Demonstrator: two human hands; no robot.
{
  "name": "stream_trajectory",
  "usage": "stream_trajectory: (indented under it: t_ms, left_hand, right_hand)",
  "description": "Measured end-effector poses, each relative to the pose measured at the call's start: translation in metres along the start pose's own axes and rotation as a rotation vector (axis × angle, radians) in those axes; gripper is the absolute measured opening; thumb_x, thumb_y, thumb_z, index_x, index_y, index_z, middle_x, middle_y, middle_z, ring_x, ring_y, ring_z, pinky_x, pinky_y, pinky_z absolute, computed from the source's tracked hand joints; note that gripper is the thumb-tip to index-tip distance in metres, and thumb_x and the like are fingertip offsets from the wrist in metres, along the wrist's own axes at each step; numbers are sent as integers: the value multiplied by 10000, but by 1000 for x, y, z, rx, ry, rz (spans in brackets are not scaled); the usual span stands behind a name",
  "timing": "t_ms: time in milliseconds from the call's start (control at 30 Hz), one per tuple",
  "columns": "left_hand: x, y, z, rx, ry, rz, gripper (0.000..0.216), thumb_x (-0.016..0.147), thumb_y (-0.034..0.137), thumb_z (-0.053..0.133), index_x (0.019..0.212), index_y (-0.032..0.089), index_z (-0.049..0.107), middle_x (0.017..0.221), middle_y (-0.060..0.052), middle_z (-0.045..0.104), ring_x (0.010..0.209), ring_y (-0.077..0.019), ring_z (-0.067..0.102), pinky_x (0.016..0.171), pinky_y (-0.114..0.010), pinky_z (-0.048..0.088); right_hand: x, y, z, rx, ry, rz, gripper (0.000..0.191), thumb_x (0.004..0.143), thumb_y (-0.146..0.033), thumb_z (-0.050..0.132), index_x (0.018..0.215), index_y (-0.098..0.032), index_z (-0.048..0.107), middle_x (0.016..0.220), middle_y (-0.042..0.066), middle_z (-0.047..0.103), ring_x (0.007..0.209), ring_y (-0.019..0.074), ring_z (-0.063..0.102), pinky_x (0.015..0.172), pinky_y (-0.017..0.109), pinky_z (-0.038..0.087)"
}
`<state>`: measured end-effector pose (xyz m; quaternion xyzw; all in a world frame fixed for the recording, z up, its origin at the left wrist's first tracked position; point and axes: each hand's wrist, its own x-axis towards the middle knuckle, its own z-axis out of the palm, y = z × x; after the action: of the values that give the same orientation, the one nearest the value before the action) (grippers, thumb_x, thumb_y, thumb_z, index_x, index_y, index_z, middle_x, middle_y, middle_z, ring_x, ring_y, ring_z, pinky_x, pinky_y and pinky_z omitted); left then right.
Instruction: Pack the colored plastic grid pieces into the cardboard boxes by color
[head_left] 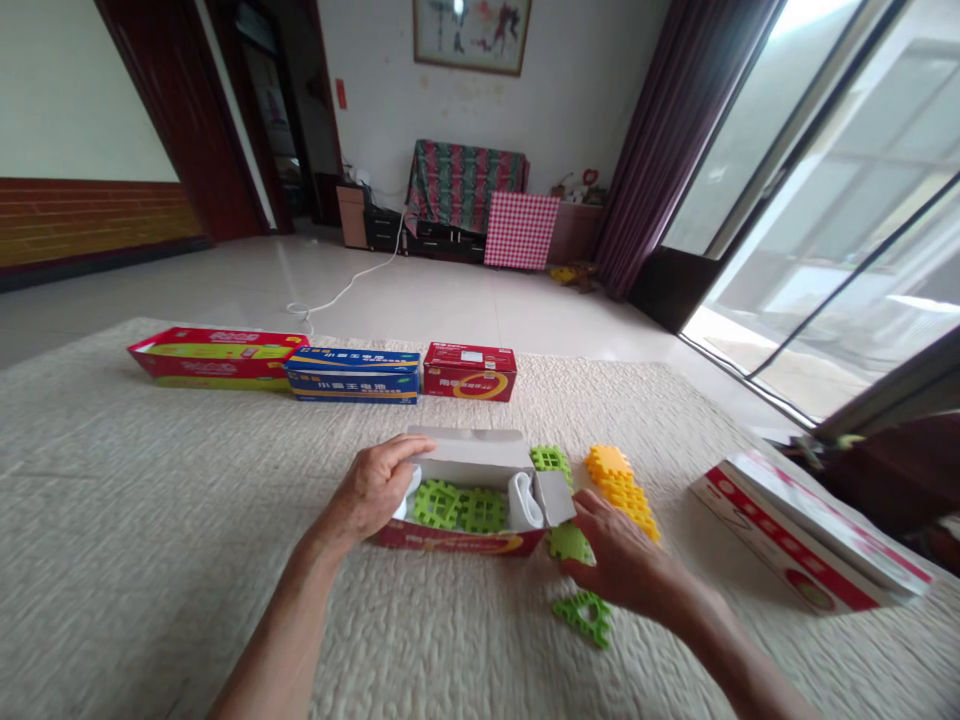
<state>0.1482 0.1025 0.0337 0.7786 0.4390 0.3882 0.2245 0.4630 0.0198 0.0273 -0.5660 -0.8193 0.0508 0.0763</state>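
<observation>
An open red cardboard box point(457, 540) lies in front of me, its grey inner lid point(469, 447) raised at the back. Inside are green plastic interlocking pieces point(482, 511), with a rolled white strip point(526, 500) at the right end and more white material at the left. My left hand point(379, 485) grips the box's left end, fingers over the top edge. By the right end flap point(555, 497), my right hand point(619, 550) has its fingers stretched and thumb apart, the fingertips at the flap's edge. Loose green pieces point(585, 617) lie below and beside that hand.
Yellow interlocking pieces point(619, 480) sit right of the box. Behind stand a red-and-green box point(225, 358), a blue box point(352, 376) and a smaller red box point(470, 373). A white-and-red carton point(806, 535) is at right. All rest on a cream quilted cover point(187, 500).
</observation>
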Motion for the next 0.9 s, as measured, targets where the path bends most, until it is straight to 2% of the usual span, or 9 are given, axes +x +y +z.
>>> stream_trajectory:
  t_ms: [133, 267, 367, 433, 533, 633, 733, 900]
  left_hand:
    - [0, 1, -1, 5, 0, -3, 408, 774, 56, 421, 1050, 196, 688, 1133, -24, 695, 1107, -167, 615, 1019, -327, 456]
    - [0, 2, -1, 0, 0, 12, 426, 764, 37, 416, 1052, 194, 689, 1134, -27, 694, 1111, -165, 611, 1018, -313, 452]
    - [0, 2, -1, 4, -1, 19, 435, 760, 29, 413, 1054, 193, 688, 1136, -25, 693, 1110, -162, 611, 1017, -305, 451]
    - [0, 1, -1, 7, 0, 19, 433, 758, 28, 414, 1050, 193, 688, 1131, -24, 694, 1103, -161, 614, 1015, -303, 452]
    - [0, 2, -1, 6, -6, 12, 429, 759, 28, 415, 1052, 186, 686, 1136, -27, 691, 1107, -159, 610, 1020, -303, 446]
    - [0, 4, -1, 1, -9, 2, 428, 766, 28, 408, 1063, 170, 681, 1146, -35, 687, 1117, -156, 603, 1029, -301, 436]
    - [0, 5, -1, -1, -8, -1, 426, 768, 29, 404, 1060, 165, 682, 1142, -39, 688, 1115, -156, 604, 1031, -301, 433]
    - [0, 4, -1, -3, -4, -2, 426, 760, 31, 410, 1048, 174, 688, 1137, -35, 691, 1113, -162, 608, 1026, -303, 440]
  right_hand:
    - [-4, 9, -5, 4, -27, 14, 275, 675, -198, 673, 939, -204, 593, 946, 97, 611, 817, 232, 610, 724, 388, 518]
    - [-2, 18, -42, 9, 113, 56, 381, 729, -270, 654, 1095, -225, 558, 1007, 89, 621, 779, 214, 626, 693, 373, 510]
    - [12, 0, -74, 57, 249, 4, 368, 770, -310, 629, 1122, -237, 548, 1070, 87, 617, 838, 212, 622, 731, 370, 501]
    - [27, -24, -83, 132, 224, -85, 381, 769, -289, 636, 1138, -243, 555, 1096, 74, 612, 884, 200, 610, 768, 354, 495]
    - [51, -62, -78, 215, 121, -198, 392, 743, -241, 661, 1124, -227, 572, 1061, 58, 612, 936, 192, 581, 832, 346, 474]
    - [66, -82, -64, 201, 41, -210, 397, 714, -233, 681, 1101, -215, 594, 1007, 61, 613, 928, 202, 565, 843, 370, 462]
    - [70, -82, -55, 170, 15, -186, 401, 698, -231, 692, 1087, -194, 607, 999, 77, 610, 931, 211, 555, 852, 385, 455]
    - [65, -74, -58, 145, -1, -167, 426, 692, -222, 700, 1106, -179, 611, 1022, 90, 610, 934, 216, 557, 838, 382, 463]
